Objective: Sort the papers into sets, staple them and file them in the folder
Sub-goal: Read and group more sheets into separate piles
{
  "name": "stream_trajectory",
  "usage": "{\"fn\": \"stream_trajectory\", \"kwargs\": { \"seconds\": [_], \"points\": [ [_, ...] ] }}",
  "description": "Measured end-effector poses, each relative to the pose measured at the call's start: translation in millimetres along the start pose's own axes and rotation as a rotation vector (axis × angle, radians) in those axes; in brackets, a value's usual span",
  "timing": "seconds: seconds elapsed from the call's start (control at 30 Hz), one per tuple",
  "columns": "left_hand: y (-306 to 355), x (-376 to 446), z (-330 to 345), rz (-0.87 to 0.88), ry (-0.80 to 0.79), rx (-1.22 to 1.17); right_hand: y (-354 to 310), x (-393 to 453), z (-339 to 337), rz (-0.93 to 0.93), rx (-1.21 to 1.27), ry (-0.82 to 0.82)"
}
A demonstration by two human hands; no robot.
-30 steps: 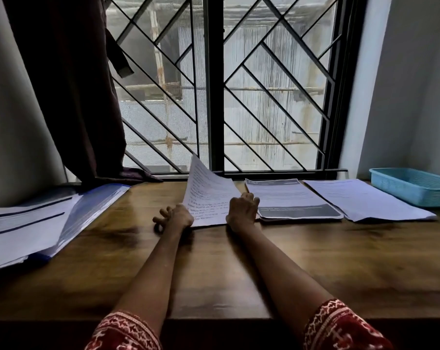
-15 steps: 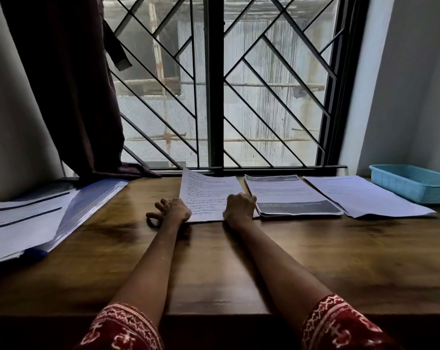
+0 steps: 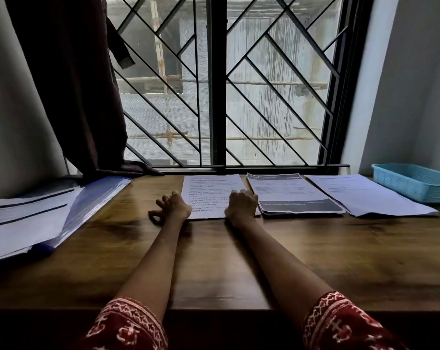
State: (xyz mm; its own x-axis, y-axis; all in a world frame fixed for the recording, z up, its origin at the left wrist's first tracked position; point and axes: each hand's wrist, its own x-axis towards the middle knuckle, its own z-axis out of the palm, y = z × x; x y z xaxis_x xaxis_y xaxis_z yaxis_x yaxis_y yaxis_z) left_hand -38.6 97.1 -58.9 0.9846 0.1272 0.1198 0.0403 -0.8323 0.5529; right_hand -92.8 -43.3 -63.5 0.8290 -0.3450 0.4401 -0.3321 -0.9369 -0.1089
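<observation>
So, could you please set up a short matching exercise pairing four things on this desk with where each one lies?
Things:
1. blue tray
2. folder
3. dark-banded paper set
4. right hand

Places:
A. far left, under loose sheets
B. on the leftmost of the three sets
C. far right, by the wall
D. middle of the three sets

Pairs: 1-C, 2-A, 3-D, 4-B

I see a home room: wooden desk (image 3: 239,261) under a grilled window (image 3: 219,84), dark curtain (image 3: 70,84) alongside.

Both hands (image 3: 241,204) rest on 1 of 3 paper piles (image 3: 212,195).
</observation>
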Motion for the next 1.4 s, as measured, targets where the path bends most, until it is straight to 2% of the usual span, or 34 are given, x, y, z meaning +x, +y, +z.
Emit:
{"fn": "stream_trajectory", "kwargs": {
  "seconds": [0.2,0.37,0.6,0.8,0.87,1.0,1.1,1.23,1.3,1.4],
  "points": [
    [-17.7,-14.5,-29.1,0.044,0.224,-0.273,-26.6,-7.3,-9.1,-0.107,0.145,0.095],
    [-60.1,-9.0,-79.7,0.043,0.347,-0.287,-66.4,-21.1,-8.9,-0.258,0.436,0.017],
    [-145.8,4.1,-164.8,-0.08,0.487,-0.192,-165.7,-47.6,-15.3,-0.321,0.823,-0.059],
    [-238.1,3.2,-211.2,-0.388,0.404,0.013,-250.3,-61.8,-18.5,-0.238,0.956,-0.249],
    [-269.4,0.0,-220.8,-0.44,0.379,0.045,-270.3,-64.9,-19.3,-0.198,0.975,-0.316],
    [-319.3,12.5,-238.0,-0.509,0.246,-0.036,-302.2,-73.9,-24.0,-0.27,0.893,-0.504],
    [-319.2,16.4,-249.6,-0.437,0.212,-0.132,-316.3,-77.4,-34.1,-0.327,0.842,-0.626],
    [-302.3,22.7,-249.4,-0.276,0.22,-0.329,-317.3,-77.1,-42.2,-0.197,1.078,-0.777],
    [-292.5,25.0,-245.0,-0.224,0.261,-0.432,-306.1,-71.2,-39.7,-0.099,1.236,-0.729],
    [-264.6,17.6,-237.8,-0.102,0.314,-0.548,-271.1,-63.1,-37.1,-0.014,1.442,-0.531]
  ]
}}
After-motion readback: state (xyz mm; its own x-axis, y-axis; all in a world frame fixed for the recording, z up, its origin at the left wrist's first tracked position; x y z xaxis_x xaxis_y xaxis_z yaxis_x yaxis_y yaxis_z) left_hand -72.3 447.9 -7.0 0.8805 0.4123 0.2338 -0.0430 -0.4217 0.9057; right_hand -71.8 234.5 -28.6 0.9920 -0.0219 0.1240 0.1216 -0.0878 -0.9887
